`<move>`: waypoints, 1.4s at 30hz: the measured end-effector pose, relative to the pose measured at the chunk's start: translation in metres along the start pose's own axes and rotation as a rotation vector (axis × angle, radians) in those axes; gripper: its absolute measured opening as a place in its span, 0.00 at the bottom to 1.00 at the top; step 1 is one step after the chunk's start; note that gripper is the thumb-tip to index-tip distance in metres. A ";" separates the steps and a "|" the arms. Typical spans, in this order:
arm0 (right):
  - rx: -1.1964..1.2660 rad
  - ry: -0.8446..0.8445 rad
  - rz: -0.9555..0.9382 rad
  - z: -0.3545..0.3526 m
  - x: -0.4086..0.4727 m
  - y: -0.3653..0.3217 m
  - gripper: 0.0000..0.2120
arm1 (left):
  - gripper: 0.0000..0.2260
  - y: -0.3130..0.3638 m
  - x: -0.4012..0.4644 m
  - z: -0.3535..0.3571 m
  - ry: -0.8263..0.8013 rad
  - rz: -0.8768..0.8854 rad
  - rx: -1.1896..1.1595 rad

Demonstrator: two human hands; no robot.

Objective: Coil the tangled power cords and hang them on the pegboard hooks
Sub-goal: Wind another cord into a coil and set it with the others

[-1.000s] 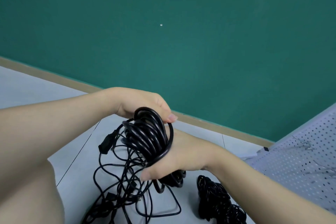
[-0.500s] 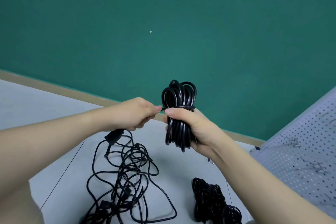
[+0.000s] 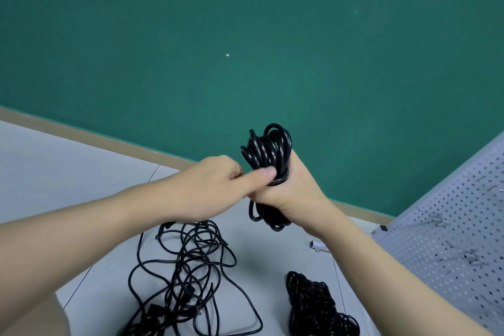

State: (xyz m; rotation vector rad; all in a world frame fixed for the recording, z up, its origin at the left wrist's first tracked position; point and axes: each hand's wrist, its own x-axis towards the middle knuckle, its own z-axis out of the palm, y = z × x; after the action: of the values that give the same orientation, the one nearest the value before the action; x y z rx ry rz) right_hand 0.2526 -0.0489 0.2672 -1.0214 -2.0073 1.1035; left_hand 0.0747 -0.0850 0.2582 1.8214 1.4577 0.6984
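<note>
Head view: I'm seeing right hand [image 3: 289, 194] gripping coiled black power cord [image 3: 268, 153] upright, fingers curling round its middle, loops sticking out above and below fist. Left hand [image 3: 210, 188] is touching coil's left side, fingers curled at wrap; whether pinching cord end, cannot tell. Tangled cords [image 3: 188, 278] are lying on floor below left hand; finished bundle [image 3: 313, 305] below right forearm. Pegboard [image 3: 450, 240] is leaning right of right arm.

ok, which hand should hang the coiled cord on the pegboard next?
Right. The right hand already grips the coiled cord, and the pegboard stands on its side. The left hand only touches the wrap near the middle and would probably have to cross over.
</note>
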 end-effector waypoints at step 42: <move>-0.455 0.403 -0.021 0.027 0.006 -0.012 0.10 | 0.37 -0.002 0.006 -0.016 0.321 -0.006 0.123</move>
State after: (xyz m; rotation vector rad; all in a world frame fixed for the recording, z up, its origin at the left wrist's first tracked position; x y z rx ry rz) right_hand 0.2242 -0.0586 0.2668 -1.3215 -1.9576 0.3813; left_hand 0.0624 -0.0756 0.2667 1.8577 1.7448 0.9514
